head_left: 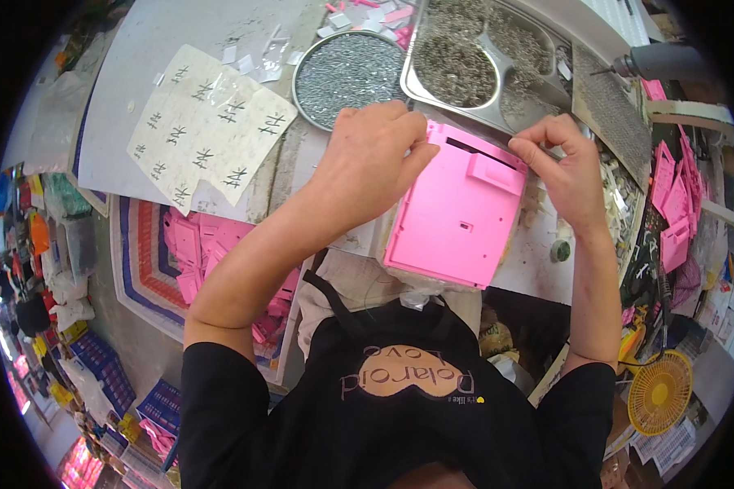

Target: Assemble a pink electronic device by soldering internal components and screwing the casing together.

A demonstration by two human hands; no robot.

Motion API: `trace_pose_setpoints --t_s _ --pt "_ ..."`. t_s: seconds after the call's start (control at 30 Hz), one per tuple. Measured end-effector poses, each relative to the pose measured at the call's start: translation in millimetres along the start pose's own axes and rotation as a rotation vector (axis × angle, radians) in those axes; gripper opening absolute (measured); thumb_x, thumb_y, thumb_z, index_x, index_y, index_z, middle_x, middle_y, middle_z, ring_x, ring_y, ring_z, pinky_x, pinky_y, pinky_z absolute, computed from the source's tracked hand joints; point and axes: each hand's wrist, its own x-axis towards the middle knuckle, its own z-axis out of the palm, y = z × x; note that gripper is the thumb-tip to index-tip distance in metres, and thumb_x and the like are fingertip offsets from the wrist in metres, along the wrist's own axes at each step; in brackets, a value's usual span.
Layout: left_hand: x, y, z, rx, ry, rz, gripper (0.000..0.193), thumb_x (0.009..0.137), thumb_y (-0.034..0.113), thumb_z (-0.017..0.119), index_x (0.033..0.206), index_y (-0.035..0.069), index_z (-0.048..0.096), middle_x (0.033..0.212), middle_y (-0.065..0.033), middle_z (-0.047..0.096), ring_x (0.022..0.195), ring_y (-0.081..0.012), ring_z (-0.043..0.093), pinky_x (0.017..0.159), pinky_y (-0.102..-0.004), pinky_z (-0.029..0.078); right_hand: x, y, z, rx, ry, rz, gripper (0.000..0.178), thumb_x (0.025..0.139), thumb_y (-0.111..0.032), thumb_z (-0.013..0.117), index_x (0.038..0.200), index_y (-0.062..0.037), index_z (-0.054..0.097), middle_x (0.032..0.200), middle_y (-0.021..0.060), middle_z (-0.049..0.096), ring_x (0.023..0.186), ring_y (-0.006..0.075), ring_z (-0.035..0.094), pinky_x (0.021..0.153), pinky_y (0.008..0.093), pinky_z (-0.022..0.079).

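Note:
A flat pink plastic panel (452, 220) with a raised flap and small slots lies tilted on the workbench in front of me. My left hand (371, 159) grips its upper left corner with curled fingers. My right hand (562, 159) pinches the upper right corner near the raised flap. Whether a small part sits between the fingertips I cannot tell.
A round tin of small metal parts (347, 69) and a steel tray of screws with a scoop (473, 57) stand behind the panel. A marked paper sheet (208, 122) lies left. Pink parts pile at lower left (200, 248) and right (676, 204). A yellow fan (659, 393) sits lower right.

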Motion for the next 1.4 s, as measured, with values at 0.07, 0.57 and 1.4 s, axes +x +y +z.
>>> trace_pose_setpoints --t_s 0.07,0.57,1.4 --pt "3.2 0.3 3.5 0.059 0.033 0.069 0.017 0.092 0.018 0.069 0.089 0.003 0.062 0.083 -0.0119 0.059 0.081 -0.0323 0.06 0.077 -0.044 0.044 -10.4 7.6 1.5 -0.044 0.011 0.018 0.013 0.085 -0.015 0.078 0.084 -0.0028 0.075 0.078 0.0045 0.067 0.082 0.0199 0.055 0.077 0.033 0.045" --pt "4.4 -1.3 -1.5 -0.131 -0.056 -0.014 0.022 0.09 0.02 0.073 0.087 0.004 0.059 0.086 -0.012 0.059 0.083 -0.0338 0.06 0.075 -0.0436 0.047 0.7 13.4 -16.2 -0.004 -0.177 0.086 0.012 0.084 -0.015 0.078 0.086 -0.0042 0.074 0.081 0.0013 0.065 0.081 0.0141 0.056 0.077 0.0299 0.046" --pt "-8.2 -44.6 -19.0 0.186 0.265 -0.037 0.011 0.094 0.018 0.065 0.092 0.007 0.064 0.093 -0.0115 0.066 0.091 -0.0339 0.062 0.082 -0.0471 0.045 64.4 -49.6 38.1 -0.588 0.063 -0.717 0.01 0.089 -0.012 0.068 0.095 -0.0043 0.067 0.093 0.009 0.062 0.095 0.0286 0.058 0.082 0.0423 0.045"
